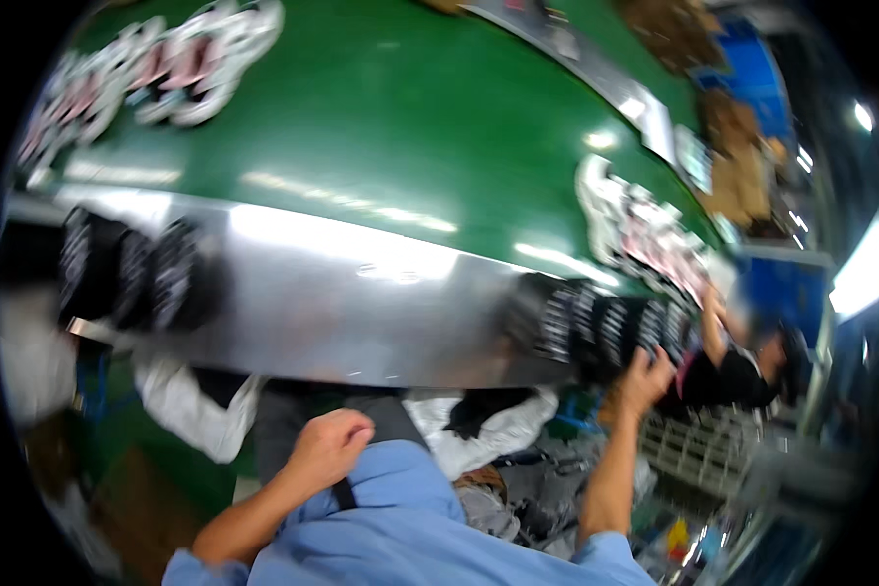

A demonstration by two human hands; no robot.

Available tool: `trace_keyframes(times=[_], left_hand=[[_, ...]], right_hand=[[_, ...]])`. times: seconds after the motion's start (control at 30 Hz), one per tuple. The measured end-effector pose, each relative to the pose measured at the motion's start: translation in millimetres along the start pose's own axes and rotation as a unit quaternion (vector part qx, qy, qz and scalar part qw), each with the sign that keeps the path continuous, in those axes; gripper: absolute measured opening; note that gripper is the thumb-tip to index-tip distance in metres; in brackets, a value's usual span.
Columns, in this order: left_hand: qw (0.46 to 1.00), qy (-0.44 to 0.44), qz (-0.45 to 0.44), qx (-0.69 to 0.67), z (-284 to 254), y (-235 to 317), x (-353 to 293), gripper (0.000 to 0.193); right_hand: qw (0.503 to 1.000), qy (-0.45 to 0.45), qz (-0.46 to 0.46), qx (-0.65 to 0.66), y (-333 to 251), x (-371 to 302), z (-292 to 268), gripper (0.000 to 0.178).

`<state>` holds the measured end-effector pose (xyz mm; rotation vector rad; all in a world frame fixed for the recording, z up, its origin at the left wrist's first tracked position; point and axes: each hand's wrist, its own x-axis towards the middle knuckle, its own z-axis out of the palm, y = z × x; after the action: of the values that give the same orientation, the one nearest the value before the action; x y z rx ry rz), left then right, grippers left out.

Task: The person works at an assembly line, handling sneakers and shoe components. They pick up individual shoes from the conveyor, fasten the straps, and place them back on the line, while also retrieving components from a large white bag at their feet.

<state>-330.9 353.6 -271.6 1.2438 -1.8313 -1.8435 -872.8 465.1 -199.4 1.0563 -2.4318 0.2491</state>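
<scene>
My left hand (332,444) is held over my lap with its fingers curled in, and nothing shows in it. On the right, my right hand (642,384) reaches to the near side of a row of black items with white-patterned edges (606,327). These look like shoes packed side by side, but blur hides their detail. Its fingers are apart at the row's edge, and I cannot make out how firmly they touch it. A smaller group of similar black items (171,273) stands at the left end of the metal ledge (361,313).
Beyond the ledge runs a green belt (391,117). White and pink shoes (200,68) lie at its far left, and more white shoes (635,220) at the right. Another person (737,371) works at the right end. White bags (200,405) hang below the ledge.
</scene>
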Motion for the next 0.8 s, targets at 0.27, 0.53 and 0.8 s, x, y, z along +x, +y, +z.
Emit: trace_keyframes(times=[0.27,0.53,0.8], left_hand=[[0.994,0.092,-0.059,0.014,-38,-83,-44,0.017],[0.917,0.267,-0.294,0.019,-75,-279,-118,0.019],[0.734,0.315,-0.343,-0.494,-123,-500,-85,0.056]], right_hand=[[0.994,0.026,-0.079,-0.064,-42,-20,-45,0.042],[0.732,-0.509,-0.255,0.375,-357,-229,-73,0.012],[0.515,-0.768,-0.119,0.361,-527,-448,174,0.021]])
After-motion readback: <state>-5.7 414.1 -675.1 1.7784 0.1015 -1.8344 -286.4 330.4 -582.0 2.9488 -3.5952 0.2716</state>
